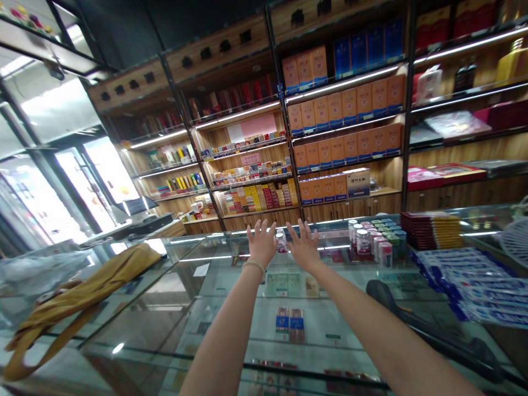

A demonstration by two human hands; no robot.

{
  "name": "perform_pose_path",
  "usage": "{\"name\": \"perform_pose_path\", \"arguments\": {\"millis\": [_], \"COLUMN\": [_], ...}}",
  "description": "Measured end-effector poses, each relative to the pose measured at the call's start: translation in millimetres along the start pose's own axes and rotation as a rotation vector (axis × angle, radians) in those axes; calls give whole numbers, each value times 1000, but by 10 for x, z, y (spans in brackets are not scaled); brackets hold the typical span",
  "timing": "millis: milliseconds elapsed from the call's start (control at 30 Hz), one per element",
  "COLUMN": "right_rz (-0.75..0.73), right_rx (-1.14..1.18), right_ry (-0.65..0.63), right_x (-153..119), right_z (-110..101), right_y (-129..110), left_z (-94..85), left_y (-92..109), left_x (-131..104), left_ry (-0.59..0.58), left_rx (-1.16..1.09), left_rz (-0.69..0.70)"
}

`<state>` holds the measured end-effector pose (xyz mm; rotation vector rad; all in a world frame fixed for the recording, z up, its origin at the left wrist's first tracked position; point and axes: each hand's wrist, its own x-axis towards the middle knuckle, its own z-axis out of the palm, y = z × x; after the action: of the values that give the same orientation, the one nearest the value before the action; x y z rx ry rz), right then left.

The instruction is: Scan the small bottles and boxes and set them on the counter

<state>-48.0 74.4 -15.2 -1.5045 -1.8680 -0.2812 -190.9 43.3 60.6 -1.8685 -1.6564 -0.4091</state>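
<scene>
Both arms stretch out over a glass display counter. My left hand, with a pale bracelet at the wrist, has its fingers spread and holds nothing. My right hand is likewise spread and bare. Between the two hands stands a small clear container with a white lid; whether either hand touches it I cannot tell. Several similar small containers stand in rows to the right of my right hand. Packs with blue bands show through the glass below my arms.
A mustard-coloured bag lies on the left. On the right are a black handheld device, blue-and-white packets, a stack of dark red and gold packs and a white fan-like grille. Shelves of orange boxes line the back wall.
</scene>
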Motion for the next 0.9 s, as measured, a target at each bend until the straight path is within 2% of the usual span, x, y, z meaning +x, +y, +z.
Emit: {"name": "perform_pose_path", "arguments": {"millis": [167,467,700,900], "right_rz": [-54,-119,-89,-28], "right_rx": [-10,-43,-80,-113], "right_ry": [13,33,16,14], "right_x": [33,11,-108,-161], "right_z": [-289,-884,-1313,-1566], "right_y": [168,536,983,1389], "left_z": [-188,-514,-716,-823], "left_y": [158,555,923,1232], "left_x": [-11,25,38,43], "left_ry": [-1,46,90,96], "left_rx": [3,-70,-150,-202], "left_rz": [-15,-9,-6,14]}}
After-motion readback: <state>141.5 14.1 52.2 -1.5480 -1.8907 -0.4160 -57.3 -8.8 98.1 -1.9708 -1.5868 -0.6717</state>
